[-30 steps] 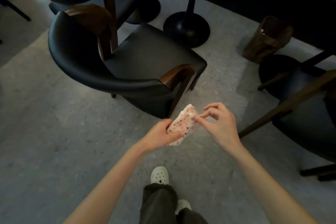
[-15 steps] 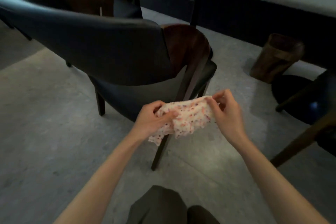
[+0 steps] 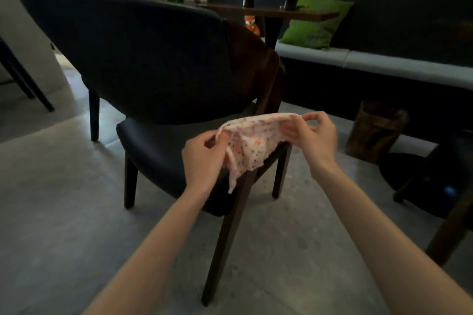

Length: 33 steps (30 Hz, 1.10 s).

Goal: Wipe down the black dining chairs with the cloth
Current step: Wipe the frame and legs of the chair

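Observation:
A black dining chair point(image 3: 143, 59) with a curved padded back, dark wooden armrest and wooden legs stands right in front of me, its back towards me. Both hands hold a white cloth point(image 3: 252, 146) with small coloured dots, spread between them in the air just this side of the chair's right rear corner. My left hand point(image 3: 204, 156) grips the cloth's left end, its fingers curled into the fabric. My right hand point(image 3: 314, 135) pinches the upper right edge. A second black chair point(image 3: 445, 186) is partly in view at the right edge.
A brown wooden bin point(image 3: 373, 130) stands on the grey floor to the right. Behind it runs a long grey bench point(image 3: 384, 64) with a green cushion point(image 3: 314, 25). A dark table point(image 3: 271, 11) with dishes stands beyond the chair. Dark legs of other furniture point(image 3: 23, 79) show at far left.
My view has dropped from above the chair to seat level behind it. My hands have pulled apart and opened the bunched cloth out between them.

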Available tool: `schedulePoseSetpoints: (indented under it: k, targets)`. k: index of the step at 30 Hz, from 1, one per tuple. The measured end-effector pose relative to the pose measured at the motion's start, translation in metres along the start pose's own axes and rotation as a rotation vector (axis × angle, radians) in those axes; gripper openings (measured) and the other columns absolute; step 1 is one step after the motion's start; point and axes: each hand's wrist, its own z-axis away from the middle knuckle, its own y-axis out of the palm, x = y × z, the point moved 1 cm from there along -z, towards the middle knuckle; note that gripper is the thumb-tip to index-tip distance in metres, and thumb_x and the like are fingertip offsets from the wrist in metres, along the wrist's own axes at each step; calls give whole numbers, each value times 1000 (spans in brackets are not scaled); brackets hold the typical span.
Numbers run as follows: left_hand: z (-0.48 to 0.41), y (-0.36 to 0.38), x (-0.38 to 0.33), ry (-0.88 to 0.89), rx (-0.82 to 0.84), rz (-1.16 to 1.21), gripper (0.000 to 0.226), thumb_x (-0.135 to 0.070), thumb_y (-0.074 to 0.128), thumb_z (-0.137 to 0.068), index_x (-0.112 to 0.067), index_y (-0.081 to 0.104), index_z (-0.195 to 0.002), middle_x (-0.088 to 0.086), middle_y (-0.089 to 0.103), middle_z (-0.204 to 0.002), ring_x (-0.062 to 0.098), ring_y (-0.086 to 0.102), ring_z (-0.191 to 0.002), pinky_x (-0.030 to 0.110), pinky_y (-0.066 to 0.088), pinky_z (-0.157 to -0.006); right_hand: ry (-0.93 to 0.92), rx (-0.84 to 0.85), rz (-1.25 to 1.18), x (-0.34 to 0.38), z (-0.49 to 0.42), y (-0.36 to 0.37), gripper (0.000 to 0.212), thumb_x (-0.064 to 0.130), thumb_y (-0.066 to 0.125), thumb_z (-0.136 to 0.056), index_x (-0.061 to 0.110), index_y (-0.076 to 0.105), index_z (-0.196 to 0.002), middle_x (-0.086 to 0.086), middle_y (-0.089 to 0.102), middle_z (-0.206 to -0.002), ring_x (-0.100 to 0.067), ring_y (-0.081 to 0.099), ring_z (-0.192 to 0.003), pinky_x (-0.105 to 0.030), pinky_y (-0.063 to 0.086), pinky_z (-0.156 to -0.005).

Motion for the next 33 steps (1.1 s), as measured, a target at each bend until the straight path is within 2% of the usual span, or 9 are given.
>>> schedulePoseSetpoints:
  k: [3,6,11,14,16,19,24,29,33]
  targets:
    - [-3,19,-20,-53,-36,247,21,-28,63,-92,-21,70,-111,-12,71,-93,2,67,-89,26,58,-79,-26,-43,-46,22,-16,3,21,31,62,-93,16,55,-106,-2,68,-101,-10,68,-92,-28,58,-83]
    - [-2,41,-40,37,47,304,34,-30,59,-94,-23,60,-127,-16,67,-107,-6,62,-101,20,53,-88,-126,-41,91,42,-32,8,26,32,56,-97,17,53,-118,12,60,-96,4,58,-86,-6,46,-69]
    - [-10,69,-39,331,117,-10,50,-18,47,-101,-26,35,-148,-5,50,-139,3,49,-124,22,43,-103,-331,256,230,40,-47,31,52,25,48,-100,31,28,-148,1,45,-145,-4,49,-116,-14,38,-85]
    - [-15,70,-27,440,57,-125,53,-11,52,-97,-25,37,-146,-2,48,-140,4,46,-125,17,41,-103,-381,326,260,30,-55,42,64,27,39,-99,39,7,-153,-7,29,-157,-14,47,-113,-19,37,-90]
    - [-17,67,-21,478,36,-130,51,-8,57,-94,-22,45,-142,-2,53,-136,3,49,-122,14,42,-102,-406,313,241,22,-52,44,66,22,37,-101,34,0,-154,-5,10,-163,-20,30,-139,-11,33,-99]
    - [-16,61,-7,464,20,-150,46,-9,61,-92,-21,53,-136,-4,60,-126,1,56,-112,16,47,-95,-381,307,215,1,-34,48,66,21,34,-104,30,-9,-153,-3,-8,-163,-21,22,-146,5,35,-77]
    - [17,44,44,342,125,-158,41,-11,65,-89,-24,58,-128,-6,68,-106,-3,64,-93,18,54,-81,-218,375,221,-68,13,55,68,35,35,-103,52,-19,-142,-10,34,-148,-24,52,-118,-31,49,-88]
    - [58,33,99,163,141,-212,37,-12,66,-89,-27,61,-122,-16,68,-78,-4,65,-68,21,56,-67,-6,407,186,-125,81,62,65,21,35,-105,31,-12,-149,10,38,-130,0,46,-105,0,37,-75]
    - [57,35,98,211,99,-252,39,-11,63,-91,-20,61,-129,-6,69,-76,2,62,-63,25,55,-63,-34,316,147,-137,87,64,61,23,37,-105,27,1,-155,2,58,-125,-13,61,-106,-11,46,-82]
